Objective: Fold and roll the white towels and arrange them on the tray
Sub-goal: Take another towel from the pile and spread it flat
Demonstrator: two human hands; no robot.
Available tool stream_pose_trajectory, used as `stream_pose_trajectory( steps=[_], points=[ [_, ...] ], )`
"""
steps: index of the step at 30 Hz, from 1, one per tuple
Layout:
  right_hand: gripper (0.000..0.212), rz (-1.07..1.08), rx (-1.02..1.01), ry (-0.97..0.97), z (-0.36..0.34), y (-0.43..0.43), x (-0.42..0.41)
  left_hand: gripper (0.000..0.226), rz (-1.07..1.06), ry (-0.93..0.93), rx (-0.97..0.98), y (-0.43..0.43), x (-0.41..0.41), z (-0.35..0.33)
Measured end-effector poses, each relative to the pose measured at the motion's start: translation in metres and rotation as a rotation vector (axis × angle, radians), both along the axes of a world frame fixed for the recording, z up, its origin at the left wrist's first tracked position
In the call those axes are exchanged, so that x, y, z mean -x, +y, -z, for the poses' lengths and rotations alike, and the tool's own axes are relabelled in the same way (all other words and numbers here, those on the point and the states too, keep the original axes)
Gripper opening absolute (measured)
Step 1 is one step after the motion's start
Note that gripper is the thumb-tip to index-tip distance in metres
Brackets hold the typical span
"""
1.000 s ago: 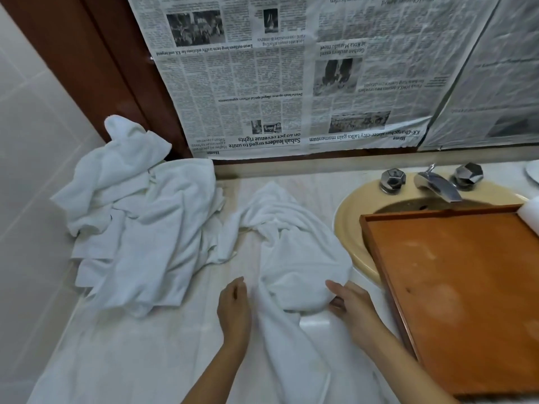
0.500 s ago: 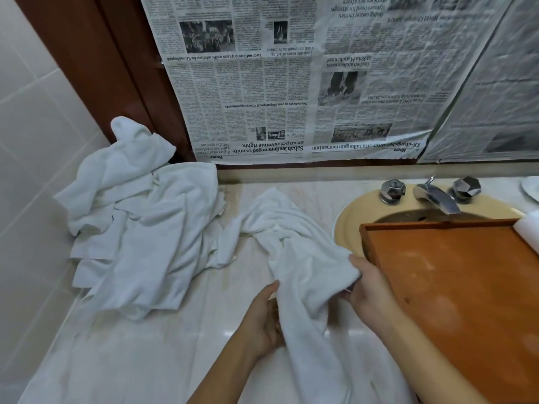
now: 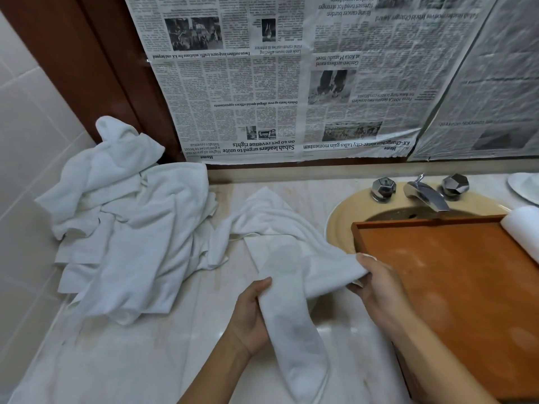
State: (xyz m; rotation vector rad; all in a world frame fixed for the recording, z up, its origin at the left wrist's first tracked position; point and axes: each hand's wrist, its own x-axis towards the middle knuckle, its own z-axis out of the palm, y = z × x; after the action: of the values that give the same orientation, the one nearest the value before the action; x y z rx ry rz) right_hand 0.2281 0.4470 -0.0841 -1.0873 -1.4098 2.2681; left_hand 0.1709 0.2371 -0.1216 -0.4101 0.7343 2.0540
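A white towel lies crumpled on the marble counter in front of me, one end hanging toward me. My left hand grips its left side low down. My right hand pinches its right edge, lifted just off the counter beside the tray. The brown wooden tray rests over the sink at the right, with one rolled white towel at its far right edge. A heap of loose white towels sits at the left against the tiled wall.
The yellow sink with a chrome tap and two knobs lies behind the tray. Newspaper sheets cover the mirror above. A white dish sits at the far right. Tiled wall borders the counter's left.
Both hands moved from resting at the towel's sides to gripping it, and have lifted and pulled it apart, the right edge drawn toward the tray.
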Motion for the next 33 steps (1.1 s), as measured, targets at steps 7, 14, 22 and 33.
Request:
stream_pose_trajectory(
  steps=[7, 14, 22, 33],
  points=[
    [0.020, 0.037, -0.222, -0.076, 0.000, 0.017, -0.005, 0.031, 0.049, 0.242, 0.540, -0.054, 0.011, 0.000],
    [0.026, -0.362, -0.680, -0.412, 0.007, 0.027, -0.004, 0.020, 0.263, 0.510, 1.012, -0.109, 0.035, -0.026],
    [0.024, -0.185, -0.465, -0.373, -0.001, 0.034, 0.044, 0.048, -0.033, 0.614, 1.159, -0.077, 0.099, -0.058],
    [0.039, -0.268, -0.412, -0.362, 0.068, -0.030, -0.026, 0.055, 0.163, 0.702, 1.418, -0.100, 0.002, 0.053]
  ],
)
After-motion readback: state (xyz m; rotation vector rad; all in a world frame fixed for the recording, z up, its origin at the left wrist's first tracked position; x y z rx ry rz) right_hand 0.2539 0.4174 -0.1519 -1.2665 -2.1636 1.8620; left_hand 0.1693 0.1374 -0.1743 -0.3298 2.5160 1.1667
